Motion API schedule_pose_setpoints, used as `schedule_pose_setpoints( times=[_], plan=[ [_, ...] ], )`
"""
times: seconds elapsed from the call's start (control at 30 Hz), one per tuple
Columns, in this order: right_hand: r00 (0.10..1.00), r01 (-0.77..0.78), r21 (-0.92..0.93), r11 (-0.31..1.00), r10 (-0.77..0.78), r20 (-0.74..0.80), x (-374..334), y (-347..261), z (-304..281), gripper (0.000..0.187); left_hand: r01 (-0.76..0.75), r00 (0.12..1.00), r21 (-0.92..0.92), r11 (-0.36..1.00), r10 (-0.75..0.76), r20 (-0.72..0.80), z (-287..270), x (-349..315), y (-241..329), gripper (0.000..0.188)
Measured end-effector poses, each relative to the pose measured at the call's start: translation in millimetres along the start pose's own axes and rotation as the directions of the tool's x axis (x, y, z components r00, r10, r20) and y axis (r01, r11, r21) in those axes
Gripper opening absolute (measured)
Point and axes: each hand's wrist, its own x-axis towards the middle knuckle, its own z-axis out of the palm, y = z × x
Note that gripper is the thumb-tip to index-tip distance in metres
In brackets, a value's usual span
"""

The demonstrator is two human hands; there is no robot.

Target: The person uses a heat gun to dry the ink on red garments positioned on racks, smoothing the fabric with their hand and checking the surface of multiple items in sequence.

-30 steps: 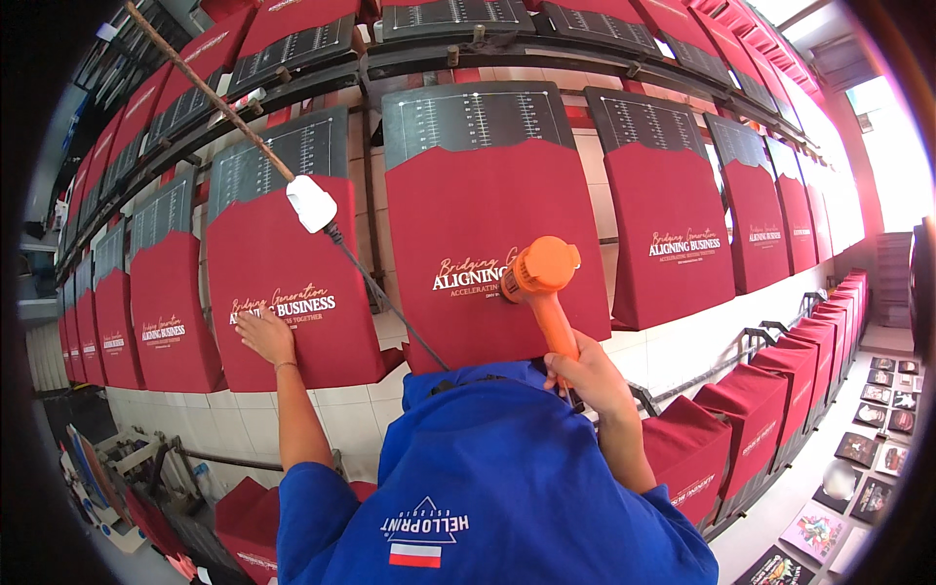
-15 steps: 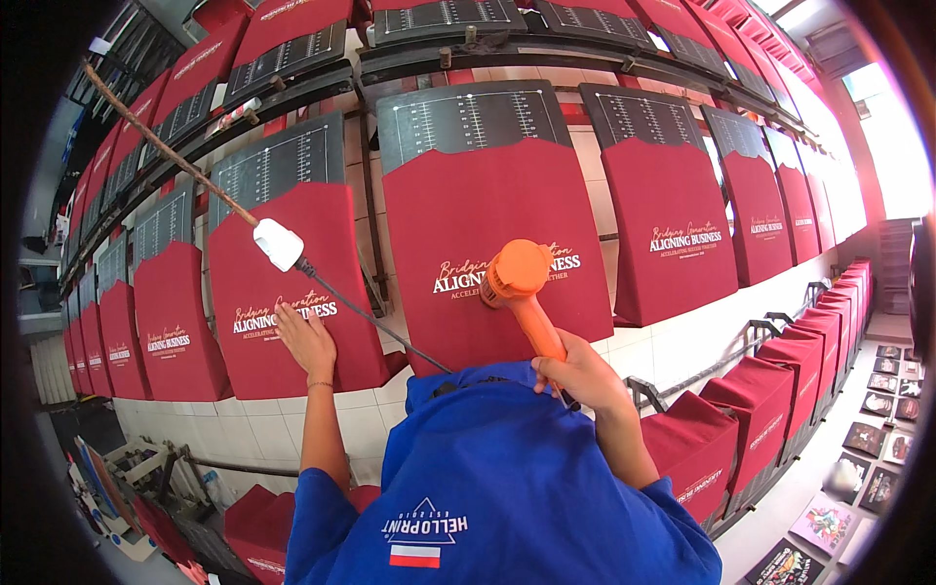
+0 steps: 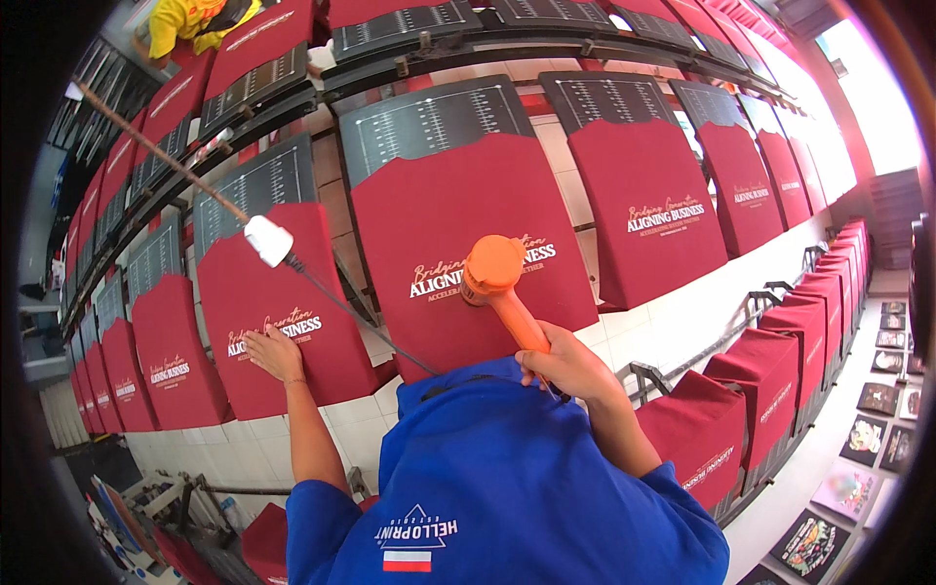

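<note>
Head view. I see the left hand (image 3: 275, 353) open, palm down with fingers extended, over the pale lettering of the left red garment (image 3: 258, 288); it grasps nothing, and I cannot tell how firmly it meets the cloth. The right hand (image 3: 565, 365) is closed around the handle of an orange blower (image 3: 495, 263), whose head appears, from my viewpoint, in front of the lettering on the central red garment (image 3: 468, 195); whether its nozzle touches the cloth I cannot determine. A white connector (image 3: 268, 240) joins a brown line (image 3: 161, 156) to a dark cord (image 3: 341, 315). A co-worker in yellow (image 3: 185, 24) is partly visible at upper left; printed squares (image 3: 848, 487) lie at lower right.
</note>
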Motion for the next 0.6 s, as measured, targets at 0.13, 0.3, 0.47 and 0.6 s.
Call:
schedule_pose_setpoints(
  times=[0.13,0.3,0.47,0.6],
  plan=[
    [0.993,-0.002,0.029,1.0,0.006,-0.115,-24.9,19.5,-27.1,0.03,-0.155,0.988,-0.01,0.988,0.156,0.019,-5.0,-29.4,24.5,0.065],
    [0.926,-0.026,0.128,0.991,0.072,-0.371,-66.0,40.9,-50.2,0.033,-0.266,0.964,-0.336,0.904,0.259,-0.068,9.4,-55.8,40.1,0.065],
    [0.912,-0.017,0.203,0.979,0.099,-0.399,-81.3,51.3,-56.9,0.032,0.23,0.762,-0.973,-0.019,0.625,0.168,-60.7,-127.0,114.5,0.072],
    [0.937,-0.033,0.222,0.975,0.108,-0.333,-74.0,44.1,-53.8,0.035,0.198,0.521,-0.954,0.224,0.8,0.296,-87.7,-170.1,140.5,0.06]
  ],
)
